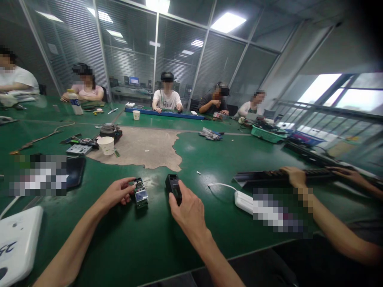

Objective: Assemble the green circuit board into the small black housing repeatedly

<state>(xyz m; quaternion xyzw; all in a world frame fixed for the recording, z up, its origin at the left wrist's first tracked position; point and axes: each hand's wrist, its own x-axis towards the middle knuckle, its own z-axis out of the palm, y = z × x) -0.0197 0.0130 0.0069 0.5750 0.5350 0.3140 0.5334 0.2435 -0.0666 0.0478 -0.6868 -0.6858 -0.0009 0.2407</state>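
My left hand [120, 192] is closed on the left edge of a small circuit board [141, 195] that carries metal-cased parts. To the right of it, my right hand [189, 204] grips a black plastic housing [172, 184] with openings in its top end. Thumb and fingers lie along the housing's two sides. Board and housing are apart, with a strip of green tabletop [157, 231] between them. The underside of each piece is hidden.
A paper cup [107, 146] and computer parts [80, 147] stand beyond my left hand, near a bare brown patch [140, 147]. A white power strip [243, 201] lies to the right. Close by, a co-worker's hand [295, 175] rests on a long black part [260, 178]. Several people sit across.
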